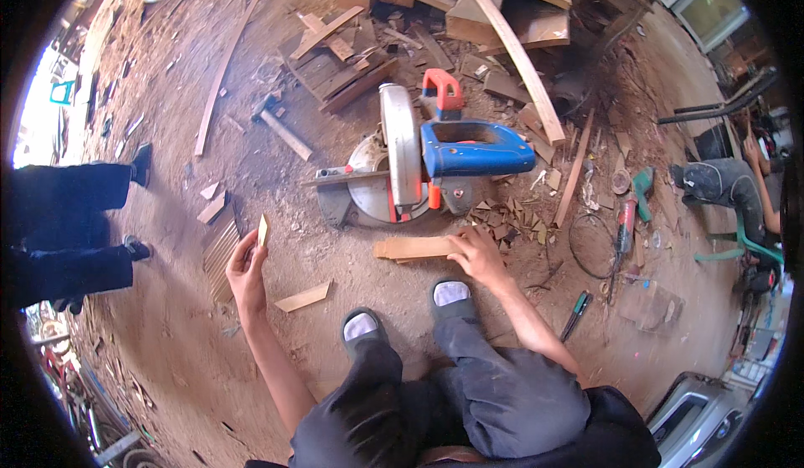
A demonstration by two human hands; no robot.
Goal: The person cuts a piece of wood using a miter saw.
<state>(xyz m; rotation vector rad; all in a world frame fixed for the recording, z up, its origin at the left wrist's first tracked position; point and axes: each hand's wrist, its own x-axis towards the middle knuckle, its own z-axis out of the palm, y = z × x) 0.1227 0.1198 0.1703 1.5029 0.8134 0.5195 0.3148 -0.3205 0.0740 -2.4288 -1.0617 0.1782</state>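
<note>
My left hand [246, 277] is raised at the left, pinching a small, pointed wood piece [263, 230] between thumb and fingers. On the right, my right hand [479, 257] grips the end of some short wooden strips [414, 248], which look stacked. These strips lie just in front of a miter saw [477, 147] with a blue body, a red handle and a silver blade guard. One loose wooden strip [303, 297] rests on the ground between my left hand and my feet. Beside my left wrist is a bundle of thin strips [219, 260].
Small wood offcuts [521, 222] are heaped right of the saw. A hammer [283, 131] lies behind it, near stacked boards [335, 70]. An angle grinder [626, 217] and a green-black marker [577, 313] are on the right. People's legs show at left [75, 225] and right [727, 185].
</note>
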